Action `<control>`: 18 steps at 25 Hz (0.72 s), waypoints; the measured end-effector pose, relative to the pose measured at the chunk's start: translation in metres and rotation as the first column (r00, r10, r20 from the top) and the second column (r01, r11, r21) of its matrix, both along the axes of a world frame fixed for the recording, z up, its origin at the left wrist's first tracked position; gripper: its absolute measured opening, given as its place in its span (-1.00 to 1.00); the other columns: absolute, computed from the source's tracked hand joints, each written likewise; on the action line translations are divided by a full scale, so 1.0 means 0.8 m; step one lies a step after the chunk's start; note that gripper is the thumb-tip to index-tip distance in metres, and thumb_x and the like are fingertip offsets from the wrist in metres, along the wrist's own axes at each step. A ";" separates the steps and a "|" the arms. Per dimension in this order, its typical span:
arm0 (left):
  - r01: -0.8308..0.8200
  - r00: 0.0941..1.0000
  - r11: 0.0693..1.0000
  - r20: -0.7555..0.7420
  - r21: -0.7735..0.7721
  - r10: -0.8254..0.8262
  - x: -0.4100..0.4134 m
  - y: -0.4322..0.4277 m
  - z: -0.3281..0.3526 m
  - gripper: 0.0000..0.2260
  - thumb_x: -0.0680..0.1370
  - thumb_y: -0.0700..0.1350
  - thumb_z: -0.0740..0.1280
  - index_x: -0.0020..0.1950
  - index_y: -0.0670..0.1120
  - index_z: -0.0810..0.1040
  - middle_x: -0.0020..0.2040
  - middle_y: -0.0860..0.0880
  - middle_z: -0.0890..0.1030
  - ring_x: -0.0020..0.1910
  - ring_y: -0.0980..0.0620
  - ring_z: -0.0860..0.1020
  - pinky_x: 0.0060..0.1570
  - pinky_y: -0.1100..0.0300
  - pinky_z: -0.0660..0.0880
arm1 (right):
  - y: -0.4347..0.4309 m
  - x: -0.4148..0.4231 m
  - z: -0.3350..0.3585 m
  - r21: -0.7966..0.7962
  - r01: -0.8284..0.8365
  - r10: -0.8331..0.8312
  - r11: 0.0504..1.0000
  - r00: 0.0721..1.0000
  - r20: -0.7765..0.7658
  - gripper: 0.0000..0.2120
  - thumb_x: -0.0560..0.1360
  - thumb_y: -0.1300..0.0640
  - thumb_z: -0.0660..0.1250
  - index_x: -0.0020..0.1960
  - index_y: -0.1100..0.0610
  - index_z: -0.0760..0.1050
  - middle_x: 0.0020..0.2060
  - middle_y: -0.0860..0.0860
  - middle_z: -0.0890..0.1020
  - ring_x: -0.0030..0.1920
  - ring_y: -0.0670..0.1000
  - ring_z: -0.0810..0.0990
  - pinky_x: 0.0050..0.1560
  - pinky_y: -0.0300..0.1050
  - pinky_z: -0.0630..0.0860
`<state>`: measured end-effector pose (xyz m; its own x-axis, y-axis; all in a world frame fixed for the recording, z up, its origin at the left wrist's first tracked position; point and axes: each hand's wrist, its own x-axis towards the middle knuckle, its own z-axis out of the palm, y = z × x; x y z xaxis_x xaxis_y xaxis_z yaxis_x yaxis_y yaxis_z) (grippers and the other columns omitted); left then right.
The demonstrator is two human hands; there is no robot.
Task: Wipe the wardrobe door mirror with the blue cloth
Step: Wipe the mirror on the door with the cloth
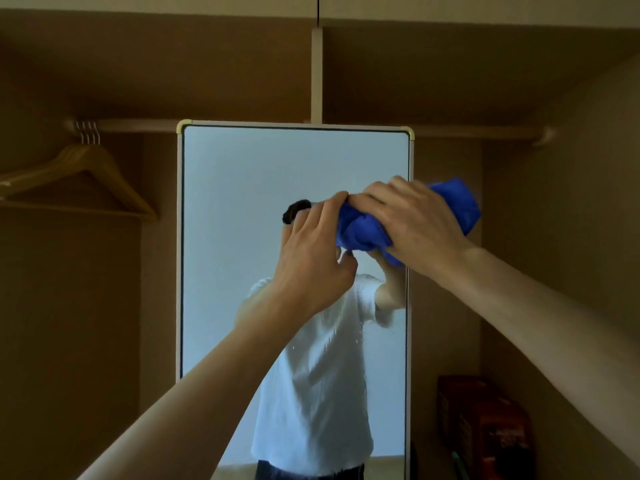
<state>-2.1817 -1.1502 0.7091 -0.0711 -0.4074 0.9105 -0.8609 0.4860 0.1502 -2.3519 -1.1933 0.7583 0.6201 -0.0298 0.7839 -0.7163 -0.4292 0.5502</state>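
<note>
Fingers (377, 199) of right hand (415, 223) curling over bunched blue cloth (457, 206), clamping it; left hand (311, 261) pinching cloth's left end, probably regathering wad for wiping. Cloth sitting centre-right of frame, overlapping wardrobe door mirror (259, 174) right edge; glass contact unclear.

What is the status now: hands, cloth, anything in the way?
Left hand and right hand both grip blue cloth, bunched. Cloth at mirror right edge, contact unclear. Low on glass, spots; nothing blocking.
</note>
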 end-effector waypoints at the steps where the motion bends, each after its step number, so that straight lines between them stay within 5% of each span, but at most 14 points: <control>1: 0.006 1.000 1.000 -0.011 -0.011 -0.006 -0.004 -0.003 0.009 -0.36 0.48 -0.10 0.42 0.52 0.03 0.28 0.38 0.08 0.48 0.31 0.01 0.39 0.25 0.22 0.15 | -0.001 -0.003 0.009 -0.005 0.008 -0.008 1.000 1.000 0.005 -0.68 0.54 0.20 0.38 0.28 0.12 0.50 0.02 0.11 0.62 -0.03 0.17 0.56 0.01 0.17 0.52; 7: 0.037 0.997 0.997 -0.072 -0.074 -0.042 -0.007 -0.011 0.011 -0.62 0.54 -0.23 0.36 0.34 -0.04 0.47 0.15 0.05 0.62 0.11 0.01 0.49 0.12 0.22 0.29 | -0.006 -0.012 -0.002 -0.035 0.040 -0.039 0.999 0.999 0.037 -0.61 0.54 0.11 0.38 0.35 0.09 0.48 0.00 0.12 0.61 -0.06 0.19 0.56 -0.04 0.16 0.52; 11: 0.066 0.996 0.996 -0.050 -0.062 -0.069 -0.008 -0.012 -0.034 -0.60 0.48 -0.33 0.35 0.29 -0.06 0.52 0.03 0.05 0.63 0.01 0.02 0.49 0.04 0.16 0.36 | -0.010 -0.019 -0.049 0.010 0.039 -0.039 0.999 0.999 0.027 -0.58 0.54 0.14 0.36 0.38 0.08 0.44 0.06 0.05 0.61 -0.03 0.12 0.55 0.00 0.08 0.49; 18: 0.114 0.993 0.993 -0.040 -0.027 -0.115 -0.005 -0.009 -0.110 -0.49 0.50 -0.32 0.38 0.43 -0.01 0.48 0.27 0.11 0.60 0.22 0.03 0.53 0.25 0.17 0.38 | -0.010 -0.022 -0.124 0.021 0.036 -0.036 0.999 0.999 0.034 -0.61 0.55 0.11 0.39 0.36 0.14 0.49 0.01 0.09 0.62 -0.07 0.13 0.57 -0.05 0.08 0.53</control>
<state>-2.1855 -1.1572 0.6209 -0.0782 -0.3757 0.9234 -0.7925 0.5854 0.1711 -2.3696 -1.2015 0.6594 0.5907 -0.0678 0.8041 -0.7500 -0.4137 0.5161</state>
